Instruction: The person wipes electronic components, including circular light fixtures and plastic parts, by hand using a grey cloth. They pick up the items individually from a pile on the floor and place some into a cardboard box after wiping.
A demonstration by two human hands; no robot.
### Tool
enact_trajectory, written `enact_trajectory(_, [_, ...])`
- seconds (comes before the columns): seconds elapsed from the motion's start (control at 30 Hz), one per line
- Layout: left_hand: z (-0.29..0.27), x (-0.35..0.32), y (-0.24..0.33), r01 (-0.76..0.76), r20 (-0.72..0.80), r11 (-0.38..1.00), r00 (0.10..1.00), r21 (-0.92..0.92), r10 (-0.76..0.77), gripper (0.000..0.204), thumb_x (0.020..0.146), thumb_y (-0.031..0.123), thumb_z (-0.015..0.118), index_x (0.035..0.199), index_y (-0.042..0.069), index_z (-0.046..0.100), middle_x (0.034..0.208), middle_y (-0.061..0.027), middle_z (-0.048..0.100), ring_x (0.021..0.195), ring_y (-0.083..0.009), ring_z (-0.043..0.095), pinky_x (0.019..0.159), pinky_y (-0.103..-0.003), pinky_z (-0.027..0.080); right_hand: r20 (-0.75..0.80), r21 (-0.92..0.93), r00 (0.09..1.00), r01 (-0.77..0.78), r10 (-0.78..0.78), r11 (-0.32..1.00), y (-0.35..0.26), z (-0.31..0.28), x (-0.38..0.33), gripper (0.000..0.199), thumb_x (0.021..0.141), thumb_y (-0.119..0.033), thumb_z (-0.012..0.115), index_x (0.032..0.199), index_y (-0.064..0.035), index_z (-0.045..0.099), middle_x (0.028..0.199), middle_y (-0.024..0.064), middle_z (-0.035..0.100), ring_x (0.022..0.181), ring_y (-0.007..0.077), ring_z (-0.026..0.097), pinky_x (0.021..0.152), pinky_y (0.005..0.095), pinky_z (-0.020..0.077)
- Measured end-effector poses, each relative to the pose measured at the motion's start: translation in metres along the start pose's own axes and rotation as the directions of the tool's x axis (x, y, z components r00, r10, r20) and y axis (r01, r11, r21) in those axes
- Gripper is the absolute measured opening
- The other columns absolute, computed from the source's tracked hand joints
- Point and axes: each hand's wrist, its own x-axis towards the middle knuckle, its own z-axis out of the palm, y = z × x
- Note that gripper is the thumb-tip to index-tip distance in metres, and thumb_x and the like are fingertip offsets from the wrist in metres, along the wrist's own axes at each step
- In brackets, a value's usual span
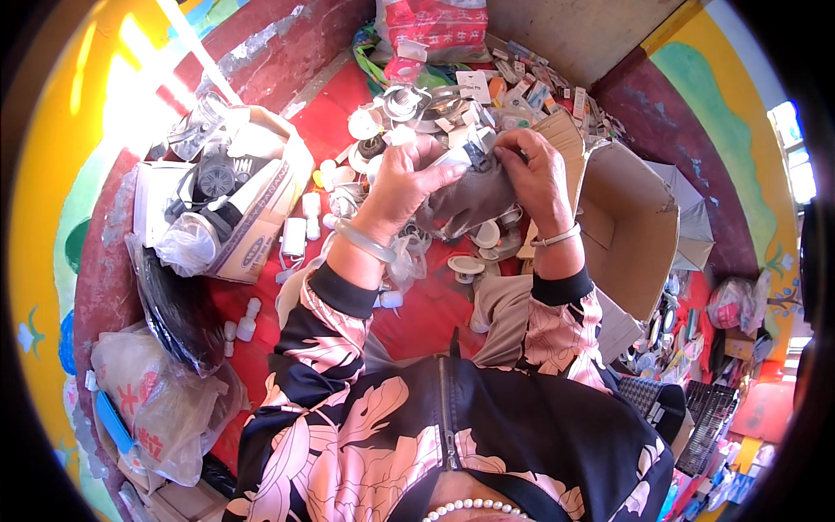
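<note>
My left hand (404, 181) is closed, thumb forward, on a small white piece (454, 157) whose kind I cannot make out. Just to its right, my right hand (537, 178) is curled with its fingertips pinched at the upper edge of a dark grey, thin-looking bag (474, 202). The bag hangs between both hands, above a heap of white round fittings (403, 103) and small parts. Whatever the bag contains is hidden. A white disc-shaped fitting (466, 264) lies below the bag on the red ground cover (409, 326).
An open cardboard box (622, 217) stands close to my right forearm. At left, another carton (265, 204) holds dark and clear plastic parts. Small boxes (531, 87) are piled at the back, near a red-and-white sack (432, 30). White cylindrical fittings (294, 237) and plastic bags (161, 396) lie at left.
</note>
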Motion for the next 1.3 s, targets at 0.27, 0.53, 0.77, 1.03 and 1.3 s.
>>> enact_trajectory(0.27, [0.003, 0.002, 0.003, 0.048, 0.016, 0.995, 0.999, -0.085, -0.046, 0.026, 0.071, 0.006, 0.075, 0.094, -0.003, 0.065, 0.085, -0.0046, 0.067, 0.075, -0.0088, 0.059, 0.071, -0.024, 0.048, -0.122, -0.039, 0.992, -0.019, 0.014, 0.999, -0.001, 0.002, -0.001, 0.007, 0.076, -0.004, 0.064, 0.082, -0.0034, 0.061, 0.079, 0.0101, 0.06, 0.079, 0.0264, 0.057, 0.072, 0.0336, 0.045])
enact_trajectory(0.53, [0.001, 0.004, 0.003, 0.072, 0.016, 0.997, 0.997, -0.039, -0.071, 0.026, 0.071, 0.009, 0.077, 0.091, -0.002, 0.066, 0.081, -0.0028, 0.065, 0.07, -0.0072, 0.058, 0.065, -0.022, 0.046, -0.196, -0.067, 0.981, 0.001, -0.015, 0.998, 0.0, 0.005, -0.001, 0.007, 0.075, -0.004, 0.064, 0.081, -0.0045, 0.061, 0.079, 0.0086, 0.061, 0.081, 0.0265, 0.057, 0.074, 0.0341, 0.045])
enact_trajectory(0.77, [0.002, 0.004, 0.001, 0.042, 0.018, 0.994, 0.999, -0.105, -0.04, 0.024, 0.076, 0.012, 0.075, 0.093, -0.002, 0.066, 0.081, -0.0023, 0.065, 0.07, -0.0067, 0.057, 0.063, -0.021, 0.045, -0.222, -0.098, 0.975, -0.005, -0.017, 0.995, 0.006, 0.006, 0.001, 0.006, 0.076, -0.005, 0.064, 0.082, -0.0051, 0.062, 0.08, 0.0084, 0.061, 0.082, 0.0261, 0.058, 0.075, 0.0339, 0.0452])
enact_trajectory(1.03, [0.001, 0.002, 0.001, 0.053, 0.0, 0.993, 0.999, -0.101, -0.054, 0.018, 0.08, 0.014, 0.072, 0.091, 0.001, 0.067, 0.076, 0.0017, 0.063, 0.064, -0.0025, 0.052, 0.056, -0.018, 0.039, -0.231, -0.079, 0.972, -0.068, 0.048, 0.995, 0.028, 0.005, 0.004, 0.007, 0.077, -0.007, 0.064, 0.083, -0.0051, 0.062, 0.081, 0.0092, 0.063, 0.082, 0.0272, 0.059, 0.074, 0.0345, 0.0459])
enact_trajectory(1.3, [-0.005, 0.004, 0.0, 0.035, -0.008, 0.992, 0.999, -0.121, -0.036, 0.012, 0.082, 0.017, 0.071, 0.083, 0.007, 0.065, 0.067, 0.0077, 0.055, 0.055, -0.0008, 0.044, 0.05, -0.017, 0.031, -0.257, -0.08, 0.957, -0.158, 0.133, 0.984, 0.05, 0.005, 0.007, 0.008, 0.077, -0.008, 0.063, 0.085, -0.0056, 0.062, 0.081, 0.01, 0.063, 0.08, 0.0266, 0.06, 0.072, 0.0346, 0.047])
